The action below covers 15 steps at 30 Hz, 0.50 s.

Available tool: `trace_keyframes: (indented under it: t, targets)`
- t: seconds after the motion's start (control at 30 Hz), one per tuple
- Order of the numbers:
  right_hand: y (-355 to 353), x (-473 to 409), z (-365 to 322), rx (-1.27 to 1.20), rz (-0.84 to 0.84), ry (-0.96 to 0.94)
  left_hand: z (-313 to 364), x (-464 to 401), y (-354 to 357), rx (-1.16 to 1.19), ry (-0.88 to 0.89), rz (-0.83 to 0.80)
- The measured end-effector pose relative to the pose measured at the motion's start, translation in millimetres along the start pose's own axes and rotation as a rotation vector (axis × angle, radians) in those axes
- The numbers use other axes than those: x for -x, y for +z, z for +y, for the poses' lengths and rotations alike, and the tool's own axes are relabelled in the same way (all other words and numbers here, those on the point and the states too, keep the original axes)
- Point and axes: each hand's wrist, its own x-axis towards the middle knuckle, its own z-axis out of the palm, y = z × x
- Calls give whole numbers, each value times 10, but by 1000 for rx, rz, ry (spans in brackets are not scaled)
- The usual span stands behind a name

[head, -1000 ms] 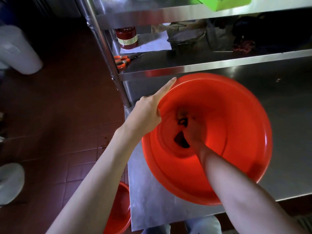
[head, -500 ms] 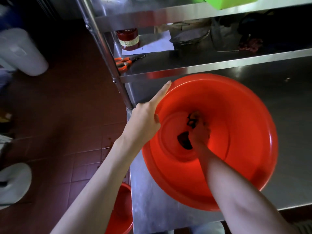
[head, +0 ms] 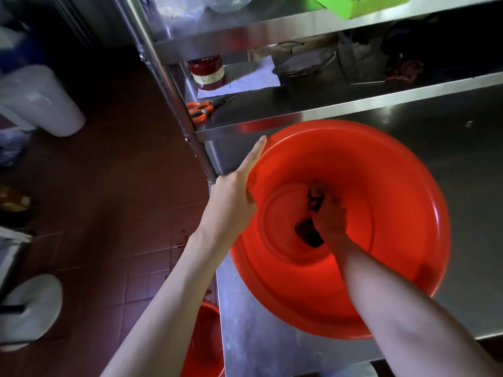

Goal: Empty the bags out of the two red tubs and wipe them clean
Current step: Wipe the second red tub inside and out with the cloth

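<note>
Dim interior; light falls from the far right, leaving the brown tiled floor (head: 103,213) at left in deep shadow. Soft glare streaks the stainless steel table top (head: 462,186) and the steel shelf edge (head: 353,104), while the round red plastic tub (head: 394,186) glows saturated. Wide-angle distortion bends the upright steel post (head: 174,88); white containers (head: 40,102) at the left edge are blurred.

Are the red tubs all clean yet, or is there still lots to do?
Not yet. Done: no bags show in the big red tub on the steel table. In hand: the left hand steadies its rim while the right hand rubs a dark cloth over the bottom. Left: the second red tub, down on the floor, looks dirty inside, so it probably needs wiping next.
</note>
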Motion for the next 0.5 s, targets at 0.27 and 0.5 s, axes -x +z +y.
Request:
trace_keyframes:
  t: [0.27, 0.5]
  targets:
    - [9, 245, 253, 80, -298, -105, -36, 187, 140, 100, -103, -70]
    - [-66, 397, 215, 246, -178, -419, 158, 252, 209, 44, -21, -1]
